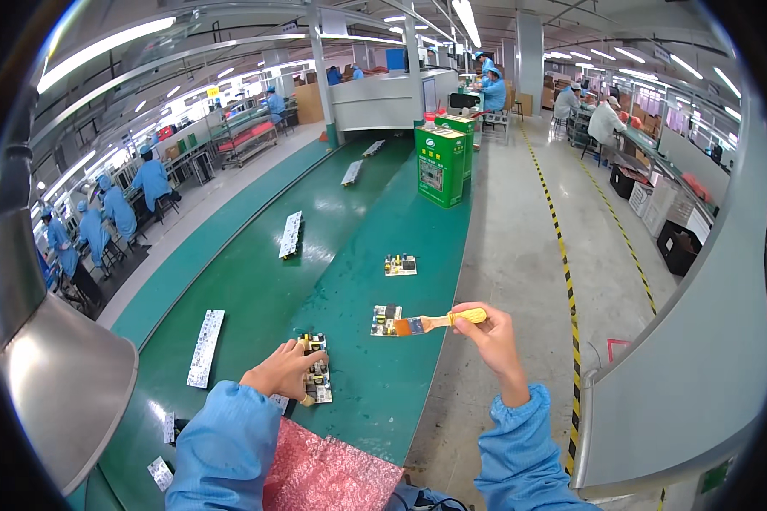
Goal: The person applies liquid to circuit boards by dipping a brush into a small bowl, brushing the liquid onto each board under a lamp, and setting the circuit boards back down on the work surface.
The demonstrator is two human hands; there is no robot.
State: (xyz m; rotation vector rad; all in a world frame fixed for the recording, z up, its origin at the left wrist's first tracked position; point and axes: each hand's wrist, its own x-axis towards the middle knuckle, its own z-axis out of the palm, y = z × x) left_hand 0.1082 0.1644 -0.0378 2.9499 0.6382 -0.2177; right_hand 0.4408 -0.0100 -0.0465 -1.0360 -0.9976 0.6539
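Observation:
My left hand [281,371] grips a circuit board [320,387] by its edges, fingers and thumb spread along it; yellowish covers show on some fingertips. The board, crowded with black, white and yellow components, is at the green work surface. In my right hand [496,342] is a paintbrush [437,323], pinched by its yellow-wrapped handle, with its orange-brown bristles pointing left. Those bristles overlap a smaller circuit board [382,312] in view; whether they touch it I cannot tell. Farther off lies another small circuit board [400,265], components up.
Pink bubble wrap [328,468] lies nearest me. Long white boards [205,347] are spaced along the green belt [256,298] leading to a grey machine [375,104]. Green metal cans [441,166] stand far right on the surface. A metal duct hood [68,375] looms left. People in blue work farther away.

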